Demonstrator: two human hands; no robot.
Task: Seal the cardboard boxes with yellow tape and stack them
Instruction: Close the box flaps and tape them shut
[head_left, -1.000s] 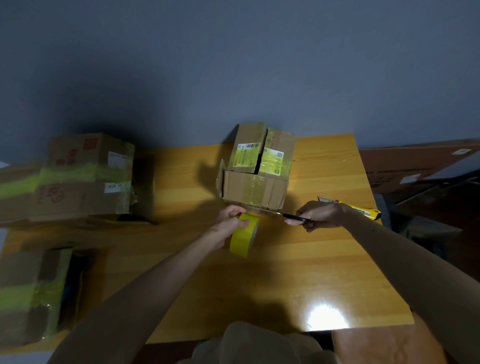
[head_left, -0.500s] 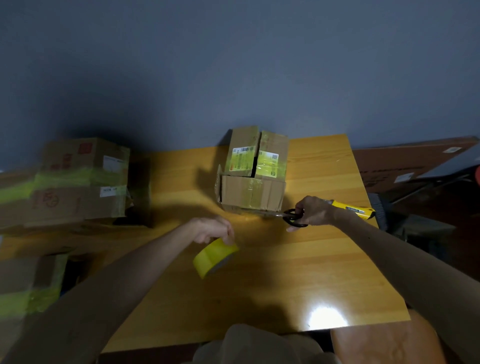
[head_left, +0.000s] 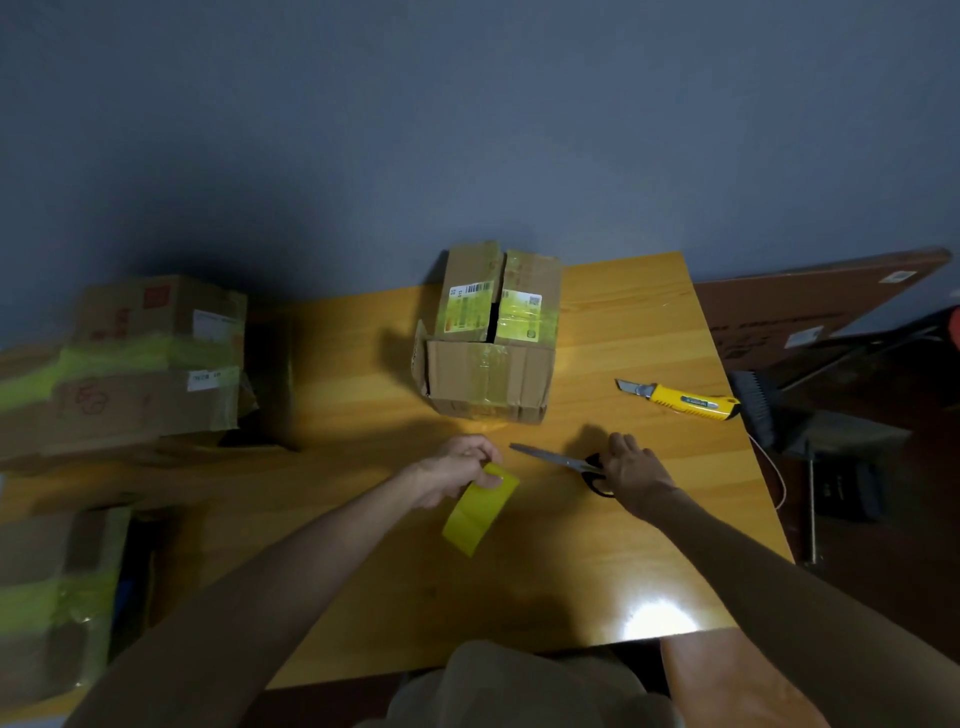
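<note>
Holding the yellow tape roll (head_left: 480, 506) pinched in my left hand (head_left: 454, 467) just above the table (head_left: 363, 571), I judge the cardboard box (head_left: 488, 379) in front of me nearly sealed. Yellow tape crosses its top over the labels, yet a dark gap shows between the flaps, so it may want another strip. My right hand (head_left: 631, 467) lies over the black handles of the scissors (head_left: 561, 460), fingers nearly straight; the blades rest flat on the wood. Stacking is not yet done for this box: the stack of taped boxes (head_left: 135, 358) sits well apart at the left, with another taped box (head_left: 57, 597) lower left. A yellow utility knife (head_left: 680, 401) lies to the right of the box. Before lifting the box, I must free both hands of tape and scissors.
</note>
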